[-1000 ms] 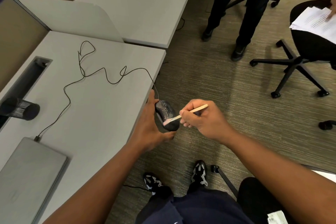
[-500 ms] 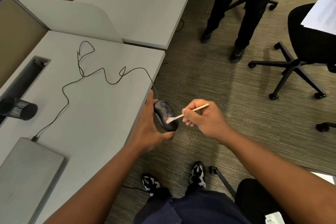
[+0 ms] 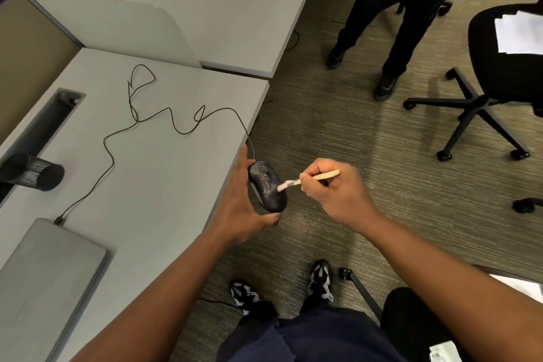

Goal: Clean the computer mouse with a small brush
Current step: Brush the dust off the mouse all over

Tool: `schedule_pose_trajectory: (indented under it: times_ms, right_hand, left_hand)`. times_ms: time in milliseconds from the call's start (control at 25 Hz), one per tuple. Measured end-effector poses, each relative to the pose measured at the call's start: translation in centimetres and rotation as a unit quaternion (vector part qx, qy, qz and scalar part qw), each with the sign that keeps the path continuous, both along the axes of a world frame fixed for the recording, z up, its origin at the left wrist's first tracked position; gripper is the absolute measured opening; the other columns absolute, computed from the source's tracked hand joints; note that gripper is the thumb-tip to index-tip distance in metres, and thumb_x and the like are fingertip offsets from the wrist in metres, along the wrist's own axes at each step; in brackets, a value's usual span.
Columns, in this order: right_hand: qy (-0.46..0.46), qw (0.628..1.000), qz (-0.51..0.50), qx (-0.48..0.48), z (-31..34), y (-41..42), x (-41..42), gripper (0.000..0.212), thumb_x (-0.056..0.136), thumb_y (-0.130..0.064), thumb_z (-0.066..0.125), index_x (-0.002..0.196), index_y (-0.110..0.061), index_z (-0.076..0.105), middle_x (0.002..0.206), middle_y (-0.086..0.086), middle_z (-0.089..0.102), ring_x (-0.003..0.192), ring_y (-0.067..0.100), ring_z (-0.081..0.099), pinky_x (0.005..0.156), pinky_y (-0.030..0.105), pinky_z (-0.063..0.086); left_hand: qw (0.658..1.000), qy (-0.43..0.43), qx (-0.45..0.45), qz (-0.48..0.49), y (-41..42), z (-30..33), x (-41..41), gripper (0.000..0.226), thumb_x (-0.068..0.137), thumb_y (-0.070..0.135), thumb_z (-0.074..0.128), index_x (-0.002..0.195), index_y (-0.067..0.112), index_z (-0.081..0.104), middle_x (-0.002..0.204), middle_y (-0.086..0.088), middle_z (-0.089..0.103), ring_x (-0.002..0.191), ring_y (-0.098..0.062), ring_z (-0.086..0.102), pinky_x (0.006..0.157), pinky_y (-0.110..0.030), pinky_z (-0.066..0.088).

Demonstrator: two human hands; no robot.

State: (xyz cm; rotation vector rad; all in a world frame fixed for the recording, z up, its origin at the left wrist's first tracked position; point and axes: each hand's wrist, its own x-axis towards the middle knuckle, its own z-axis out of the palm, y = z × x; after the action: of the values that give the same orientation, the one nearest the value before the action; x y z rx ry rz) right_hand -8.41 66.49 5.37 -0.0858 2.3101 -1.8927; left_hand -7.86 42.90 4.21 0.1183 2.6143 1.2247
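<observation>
Fingers [image 3: 308,182] of the right hand [image 3: 338,194] pinch the small brush [image 3: 311,179], its bristles touching the mouse [image 3: 266,186]. Left hand [image 3: 241,203] grips the mouse just off the worktop [image 3: 152,173] edge, cable [image 3: 173,123] trailing back. Brushing looks underway; how clean it is I cannot tell.

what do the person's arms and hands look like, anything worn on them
Both forearms are bare right up to the bottom of the picture, with no sleeve in view. The left hand and the right hand are bare too: no gloves, and no rings, watch or bands that I can see.
</observation>
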Motion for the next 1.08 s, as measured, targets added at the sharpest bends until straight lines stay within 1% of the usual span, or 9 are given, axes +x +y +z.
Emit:
schedule_pose_trajectory:
  times_ms: [200,280,400,520,600,720,840,920,1080]
  right_hand:
    - [0.013,0.996,0.062,-0.058,0.1,-1.1,0.6,0.014,0.091,-0.024,0.071,0.081,-0.016,0.076,0.074,0.003,0.071,0.063,0.009,0.059,0.057,0.027,0.043]
    - [0.017,0.998,0.045,-0.036,-0.2,-0.9,0.6,0.014,0.093,-0.021,0.072,0.081,-0.015,0.075,0.070,0.000,0.069,0.061,0.007,0.056,0.057,0.029,0.042]
    - [0.031,0.999,0.012,-0.028,-0.2,-0.2,0.5,0.015,0.093,-0.020,0.071,0.079,-0.016,0.074,0.066,-0.001,0.065,0.057,0.008,0.053,0.055,0.032,0.040]
    - [0.034,0.994,0.081,-0.065,0.1,-0.7,0.8,0.014,0.094,-0.019,0.071,0.083,-0.013,0.076,0.073,-0.002,0.069,0.062,0.005,0.056,0.057,0.023,0.042]
    - [0.028,0.996,0.073,-0.047,-0.1,-0.8,0.8,0.013,0.096,-0.014,0.071,0.083,-0.011,0.076,0.073,0.000,0.069,0.062,0.007,0.056,0.058,0.026,0.042]
    - [0.050,0.999,0.013,-0.003,-0.4,0.0,0.3,0.014,0.096,-0.013,0.072,0.082,-0.012,0.074,0.068,0.004,0.067,0.059,0.011,0.055,0.055,0.034,0.042]
    - [0.049,0.995,0.067,-0.048,-0.1,-0.5,0.6,0.014,0.095,-0.018,0.071,0.083,-0.013,0.076,0.072,-0.003,0.069,0.062,0.007,0.057,0.057,0.027,0.042]
    - [0.040,0.995,0.078,-0.042,-0.1,-0.9,0.7,0.014,0.095,-0.018,0.071,0.082,-0.014,0.076,0.072,-0.005,0.068,0.062,0.007,0.057,0.057,0.028,0.042]
    - [0.045,0.999,0.007,0.004,-0.3,-0.3,0.3,0.015,0.094,-0.015,0.072,0.080,-0.016,0.073,0.065,-0.005,0.065,0.057,0.008,0.054,0.054,0.034,0.041]
  left_hand:
    - [1.000,0.001,0.000,-0.002,-0.1,-0.2,0.1,0.152,0.054,0.048,0.093,0.157,0.060,-0.019,0.149,0.020,0.034,0.130,0.022,0.037,0.094,0.006,0.035]
    - [1.000,0.000,-0.002,-0.002,-0.1,-0.2,0.1,0.153,0.055,0.045,0.093,0.157,0.061,-0.020,0.151,0.021,0.031,0.129,0.017,0.040,0.095,0.005,0.034]
    - [1.000,-0.003,-0.002,-0.005,-0.2,0.1,0.2,0.156,0.056,0.042,0.095,0.163,0.050,-0.017,0.157,0.015,0.031,0.135,0.007,0.038,0.100,-0.001,0.033]
    - [1.000,0.000,0.004,-0.011,0.0,0.2,0.0,0.155,0.056,0.041,0.094,0.165,0.046,-0.016,0.151,0.017,0.031,0.127,0.021,0.039,0.092,0.002,0.041]
    - [1.000,0.002,-0.003,-0.011,0.1,0.2,-0.1,0.154,0.056,0.040,0.093,0.163,0.049,-0.019,0.149,0.018,0.031,0.127,0.014,0.041,0.095,-0.003,0.041]
    - [1.000,-0.007,-0.003,-0.007,-0.1,0.1,0.1,0.158,0.058,0.034,0.098,0.158,0.056,-0.022,0.157,0.014,0.031,0.139,-0.002,0.039,0.100,-0.004,0.035]
    - [1.000,-0.012,0.003,-0.011,-0.1,0.0,0.0,0.157,0.056,0.037,0.097,0.157,0.057,-0.021,0.147,0.027,0.034,0.129,0.010,0.043,0.093,0.004,0.036]
    - [1.000,-0.010,0.005,-0.012,0.0,0.0,-0.1,0.155,0.055,0.039,0.094,0.156,0.059,-0.022,0.142,0.040,0.030,0.128,0.018,0.041,0.090,0.004,0.039]
    - [1.000,-0.014,-0.001,-0.011,-0.1,0.1,0.0,0.159,0.056,0.035,0.097,0.157,0.059,-0.024,0.154,0.019,0.033,0.140,-0.002,0.042,0.105,-0.014,0.042]
